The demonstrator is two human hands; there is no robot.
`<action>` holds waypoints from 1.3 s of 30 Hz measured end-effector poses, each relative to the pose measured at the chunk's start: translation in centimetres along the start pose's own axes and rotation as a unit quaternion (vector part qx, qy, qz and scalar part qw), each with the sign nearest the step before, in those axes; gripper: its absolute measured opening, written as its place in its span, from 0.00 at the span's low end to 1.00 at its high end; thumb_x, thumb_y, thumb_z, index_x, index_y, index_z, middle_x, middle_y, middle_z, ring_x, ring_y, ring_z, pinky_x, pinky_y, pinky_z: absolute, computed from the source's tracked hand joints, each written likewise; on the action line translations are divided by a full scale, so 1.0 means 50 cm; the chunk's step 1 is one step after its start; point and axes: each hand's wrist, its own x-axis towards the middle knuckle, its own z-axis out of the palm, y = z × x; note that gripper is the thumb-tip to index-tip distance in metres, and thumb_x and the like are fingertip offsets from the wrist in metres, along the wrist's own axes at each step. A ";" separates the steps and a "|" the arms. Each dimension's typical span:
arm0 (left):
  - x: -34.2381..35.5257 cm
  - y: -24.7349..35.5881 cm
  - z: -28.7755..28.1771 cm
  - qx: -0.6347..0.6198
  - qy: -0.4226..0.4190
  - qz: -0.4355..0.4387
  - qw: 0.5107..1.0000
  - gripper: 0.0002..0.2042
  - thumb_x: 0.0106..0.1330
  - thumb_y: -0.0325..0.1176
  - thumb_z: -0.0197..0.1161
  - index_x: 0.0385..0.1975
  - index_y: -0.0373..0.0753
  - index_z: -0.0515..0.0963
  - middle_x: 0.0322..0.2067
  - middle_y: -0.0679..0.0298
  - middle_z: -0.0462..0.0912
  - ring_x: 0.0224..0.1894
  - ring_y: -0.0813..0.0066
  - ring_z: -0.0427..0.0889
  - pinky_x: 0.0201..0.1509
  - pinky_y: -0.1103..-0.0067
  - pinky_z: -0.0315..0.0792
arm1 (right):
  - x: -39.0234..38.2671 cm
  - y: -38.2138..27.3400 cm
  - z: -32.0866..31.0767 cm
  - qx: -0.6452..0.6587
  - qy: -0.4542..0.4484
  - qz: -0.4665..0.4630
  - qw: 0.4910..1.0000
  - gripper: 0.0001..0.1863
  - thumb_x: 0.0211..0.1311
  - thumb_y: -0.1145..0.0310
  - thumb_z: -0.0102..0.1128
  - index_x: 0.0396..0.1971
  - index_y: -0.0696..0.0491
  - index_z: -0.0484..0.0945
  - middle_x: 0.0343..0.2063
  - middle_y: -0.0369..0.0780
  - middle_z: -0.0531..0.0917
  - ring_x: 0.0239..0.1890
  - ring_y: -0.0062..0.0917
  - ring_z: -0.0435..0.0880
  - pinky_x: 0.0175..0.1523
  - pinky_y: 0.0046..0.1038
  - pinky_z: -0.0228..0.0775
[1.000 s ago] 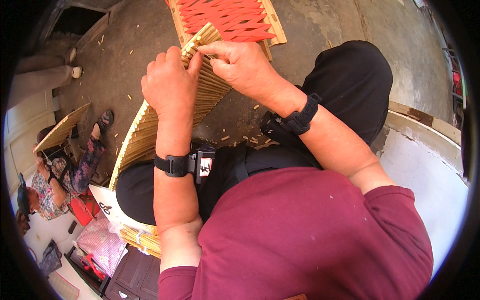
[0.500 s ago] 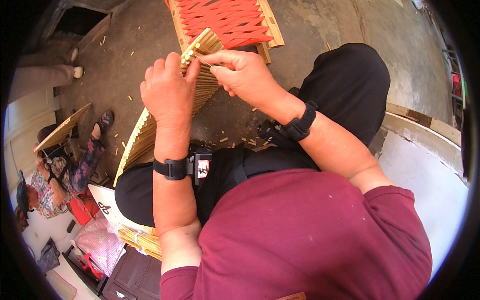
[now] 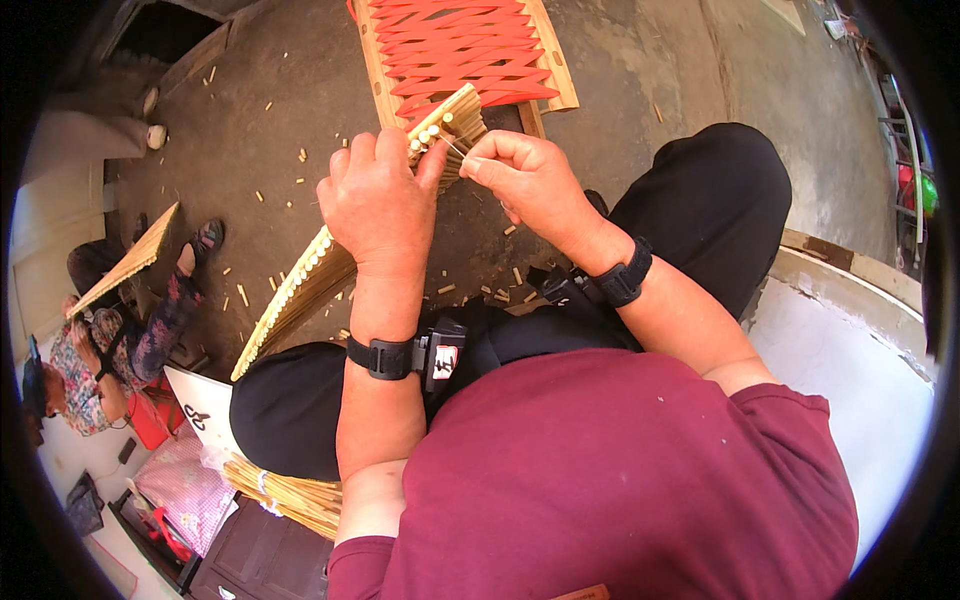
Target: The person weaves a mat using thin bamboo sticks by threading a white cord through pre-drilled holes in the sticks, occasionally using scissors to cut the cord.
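- A bundle of bamboo sticks (image 3: pixel 285 492) lies beside the person's left thigh, bound and well apart from both hands.
- The left hand (image 3: pixel 378 205) closes over the upper part of a mat of bamboo slats (image 3: pixel 300 290); the fingers wrap across the slat ends, and the thumb presses toward the exposed round tips.
- The mat runs from the person's left knee up and away to the hands, and its near end hangs free and unsupported.
- The right hand (image 3: pixel 528 180) is pinched narrow, thumb against forefinger, on what appears to be a thin thread (image 3: pixel 455 150) at the slat ends; the strand is too fine to confirm.
- Judgement: the mat is light. Each slat is stiff, yet the joined sheet flexes across its width, so it is best held near the working end, as here.
- Judgement: the slat edges may splinter, and the thread is fragile under a sharp pull.
- Beyond the hands, a wooden frame with red woven strips (image 3: pixel 455 50) lies on the dark ground (image 3: pixel 260 150), which is scattered with bamboo offcuts.
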 end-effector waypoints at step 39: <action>-0.021 0.008 0.009 -0.023 0.044 -0.008 0.999 0.15 0.47 0.49 0.69 0.20 0.47 0.73 0.21 0.70 0.72 0.29 0.69 0.75 0.36 0.71 0.65 | 0.017 -0.037 0.039 0.069 0.016 0.073 0.995 0.07 0.66 0.68 0.56 0.31 0.55 0.75 0.14 0.30 0.72 0.13 0.10 0.64 0.16 0.15 0.52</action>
